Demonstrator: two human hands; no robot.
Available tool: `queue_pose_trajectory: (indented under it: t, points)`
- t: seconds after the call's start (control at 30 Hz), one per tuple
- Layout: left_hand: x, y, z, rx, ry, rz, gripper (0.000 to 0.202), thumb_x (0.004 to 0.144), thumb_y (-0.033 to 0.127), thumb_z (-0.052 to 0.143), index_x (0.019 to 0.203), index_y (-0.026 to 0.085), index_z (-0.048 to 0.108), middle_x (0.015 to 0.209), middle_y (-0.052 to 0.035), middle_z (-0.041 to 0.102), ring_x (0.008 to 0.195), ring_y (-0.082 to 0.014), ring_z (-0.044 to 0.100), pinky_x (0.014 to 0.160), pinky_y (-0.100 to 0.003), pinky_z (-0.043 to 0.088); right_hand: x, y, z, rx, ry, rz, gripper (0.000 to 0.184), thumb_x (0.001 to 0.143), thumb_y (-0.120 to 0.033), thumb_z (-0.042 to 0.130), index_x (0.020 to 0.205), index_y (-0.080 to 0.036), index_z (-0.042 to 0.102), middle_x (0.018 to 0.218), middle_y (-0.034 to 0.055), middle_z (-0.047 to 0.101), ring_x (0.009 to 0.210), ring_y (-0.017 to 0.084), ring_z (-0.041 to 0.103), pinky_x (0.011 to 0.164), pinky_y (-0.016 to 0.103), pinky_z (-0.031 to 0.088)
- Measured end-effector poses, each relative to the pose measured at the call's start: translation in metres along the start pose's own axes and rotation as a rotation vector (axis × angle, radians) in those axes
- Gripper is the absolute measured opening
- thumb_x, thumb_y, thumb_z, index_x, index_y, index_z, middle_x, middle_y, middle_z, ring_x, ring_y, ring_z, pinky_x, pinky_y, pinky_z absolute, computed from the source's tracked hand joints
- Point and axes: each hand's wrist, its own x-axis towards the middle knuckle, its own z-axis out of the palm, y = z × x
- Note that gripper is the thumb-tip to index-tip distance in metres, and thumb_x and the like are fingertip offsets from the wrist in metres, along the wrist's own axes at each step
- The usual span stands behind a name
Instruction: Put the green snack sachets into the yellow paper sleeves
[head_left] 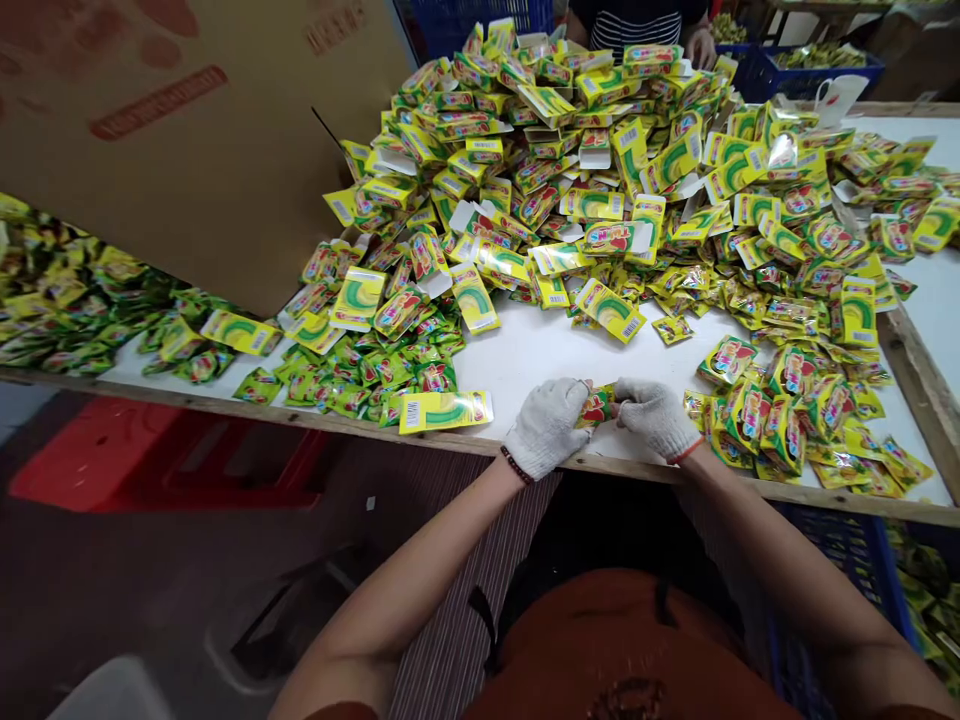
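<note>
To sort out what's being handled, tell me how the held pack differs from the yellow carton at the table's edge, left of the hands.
The pack is between the left hand and right hand; the carton lies untouched.
The pack is partly hidden by fingers; the carton's upper face is in view.
The pack shows green with red print; the carton is mostly yellow, with a barcode.
Both bear some green.

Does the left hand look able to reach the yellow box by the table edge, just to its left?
Probably yes: only bare tabletop lies between the left hand and the yellow box, though that hand is holding a small box.
</note>
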Motion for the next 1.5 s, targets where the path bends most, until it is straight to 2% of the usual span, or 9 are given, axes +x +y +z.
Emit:
queue_pose_trajectory:
  t: [0.23, 0.37, 0.57, 0.67, 0.77, 0.97, 1.17, 1.37, 1.5]
  points:
    - [0.001, 0.0, 0.005, -0.012, 0.043, -0.015, 0.056, 0.078, 0.031, 0.067, 0.128, 0.01, 0.054, 0.114, -0.0145, 0.063, 0.101, -0.0305, 0.06, 0.087, -0.044, 0.051, -0.006, -0.011, -0.015, 0.323, -0.282, 0.252, 0.043, 0.077, -0.036, 0.061, 0.112, -0.014, 0.069, 0.06, 0.0011, 0.064, 0.048, 0.013, 0.058, 0.04, 0.02, 0.039]
    - [0.003, 0.004, 0.007, -0.088, 0.099, -0.018, 0.055, 0.079, 0.031, 0.067, 0.128, 0.009, 0.055, 0.112, -0.0164, 0.064, 0.101, -0.032, 0.06, 0.088, -0.047, 0.051, -0.012, -0.015, -0.013, 0.42, -0.396, 0.213, 0.042, 0.076, -0.044, 0.063, 0.102, -0.013, 0.069, 0.062, 0.0017, 0.063, 0.048, 0.012, 0.06, 0.039, 0.018, 0.041]
    - [0.003, 0.016, 0.006, -0.748, 0.194, -0.107, 0.04, 0.09, 0.032, 0.056, 0.125, 0.013, 0.056, 0.117, -0.0132, 0.066, 0.11, -0.0249, 0.061, 0.099, -0.041, 0.048, -0.009, -0.034, -0.025, -0.061, -0.228, -0.058, 0.013, 0.078, -0.022, 0.052, 0.071, -0.018, 0.062, 0.054, -0.0027, 0.053, 0.048, 0.011, 0.05, 0.047, 0.021, 0.04]
    - [0.002, 0.021, 0.007, -1.17, 0.135, -0.27, 0.038, 0.087, 0.029, 0.058, 0.122, 0.015, 0.053, 0.107, -0.0096, 0.069, 0.098, -0.0216, 0.067, 0.087, -0.037, 0.055, -0.009, -0.034, -0.03, -0.171, -0.116, -0.322, 0.017, 0.077, -0.014, 0.05, 0.079, -0.019, 0.066, 0.074, 0.0006, 0.063, 0.072, 0.015, 0.059, 0.067, 0.025, 0.048]
    - [-0.002, 0.024, 0.007, -1.4, 0.108, -0.405, 0.05, 0.079, 0.028, 0.068, 0.122, 0.016, 0.044, 0.09, -0.0038, 0.068, 0.081, -0.0181, 0.068, 0.074, -0.033, 0.057, -0.011, -0.019, -0.023, -0.067, 0.183, -0.331, 0.016, 0.081, -0.021, 0.055, 0.093, -0.018, 0.066, 0.092, 0.0058, 0.067, 0.078, 0.017, 0.061, 0.073, 0.03, 0.05]
    - [-0.005, 0.022, 0.005, -1.338, 0.08, -0.325, 0.042, 0.078, 0.029, 0.067, 0.116, 0.016, 0.055, 0.096, -0.0034, 0.068, 0.089, -0.0167, 0.065, 0.082, -0.031, 0.054, -0.019, 0.01, -0.003, 0.175, 0.232, -0.075, 0.035, 0.08, -0.04, 0.063, 0.104, -0.015, 0.066, 0.089, 0.0079, 0.069, 0.081, 0.021, 0.064, 0.072, 0.033, 0.053]
    - [0.015, 0.01, 0.0, -1.296, 0.074, -0.342, 0.024, 0.075, 0.035, 0.068, 0.086, 0.013, 0.065, 0.084, -0.0031, 0.067, 0.078, -0.0148, 0.06, 0.072, -0.028, 0.051, -0.022, 0.002, 0.001, 0.153, 0.193, -0.1, 0.03, 0.086, -0.043, 0.054, 0.087, -0.017, 0.07, 0.085, 0.0058, 0.07, 0.081, 0.02, 0.063, 0.076, 0.031, 0.051]
    - [0.024, 0.002, 0.001, -1.483, 0.033, -0.309, 0.042, 0.067, 0.033, 0.076, 0.102, 0.015, 0.06, 0.072, 0.0039, 0.058, 0.065, -0.0098, 0.054, 0.064, -0.023, 0.047, -0.019, 0.006, 0.005, 0.235, 0.257, -0.124, 0.038, 0.083, -0.041, 0.059, 0.112, -0.017, 0.061, 0.08, 0.0032, 0.065, 0.072, 0.018, 0.06, 0.065, 0.028, 0.049]
    - [0.02, 0.001, -0.001, -1.315, 0.078, -0.288, 0.025, 0.068, 0.035, 0.073, 0.079, 0.014, 0.065, 0.078, -0.002, 0.064, 0.075, -0.0145, 0.057, 0.069, -0.027, 0.049, -0.023, 0.002, 0.002, 0.065, 0.206, -0.192, 0.025, 0.088, -0.04, 0.054, 0.089, -0.018, 0.066, 0.081, 0.0044, 0.067, 0.077, 0.018, 0.061, 0.071, 0.029, 0.049]
